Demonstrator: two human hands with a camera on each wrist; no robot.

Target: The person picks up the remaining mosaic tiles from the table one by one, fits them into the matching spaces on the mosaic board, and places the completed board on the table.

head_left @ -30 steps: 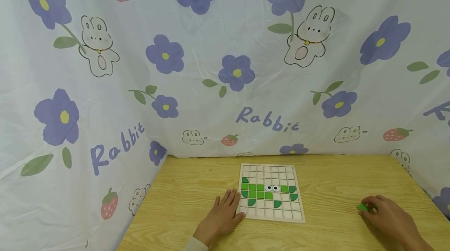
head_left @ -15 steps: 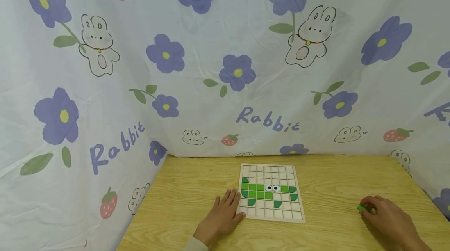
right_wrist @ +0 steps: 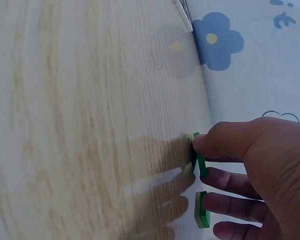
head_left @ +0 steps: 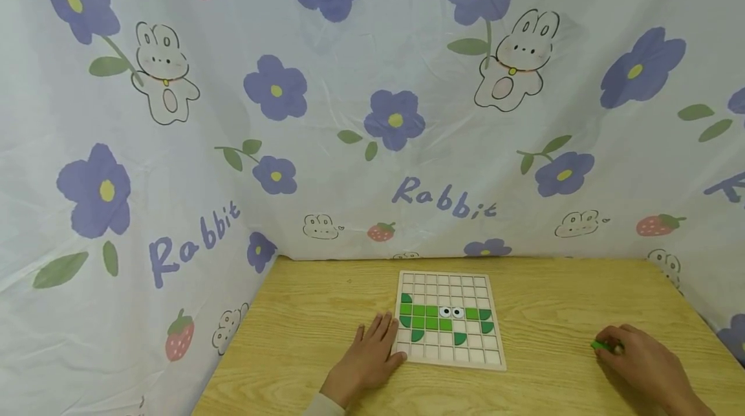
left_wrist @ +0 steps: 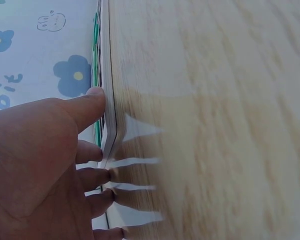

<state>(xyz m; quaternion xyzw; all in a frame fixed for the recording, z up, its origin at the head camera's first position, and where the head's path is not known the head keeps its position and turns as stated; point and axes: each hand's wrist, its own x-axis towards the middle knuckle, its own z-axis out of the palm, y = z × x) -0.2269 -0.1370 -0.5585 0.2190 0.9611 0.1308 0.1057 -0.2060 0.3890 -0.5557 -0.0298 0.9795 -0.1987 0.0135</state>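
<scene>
A square pale wooden grid board (head_left: 471, 356) lies on the table, with light green square tiles (head_left: 431, 323), dark green quarter-round tiles (head_left: 460, 338) and two round eye tiles (head_left: 458, 312) set in its cells. My left hand (head_left: 367, 358) rests flat at the board's left edge, thumb and fingertips touching its side, also visible in the left wrist view. Well to the right of the board, my right hand (head_left: 643, 361) pinches a thin green tile (right_wrist: 199, 156) between thumb and fingers. Beside it, under the other fingers, a second green piece (right_wrist: 204, 216) shows; whether it is one tile or stacked tiles I cannot tell.
The wood-grain table (head_left: 547, 312) reaches back to a white cloth (head_left: 349, 209) printed with purple flowers, rabbits and strawberries. This cloth also hangs along the left side. Bare tabletop lies between the board and my right hand.
The green tile in my right hand has tilted, so less of its face shows in the head view. My left hand and the board stay in place.
</scene>
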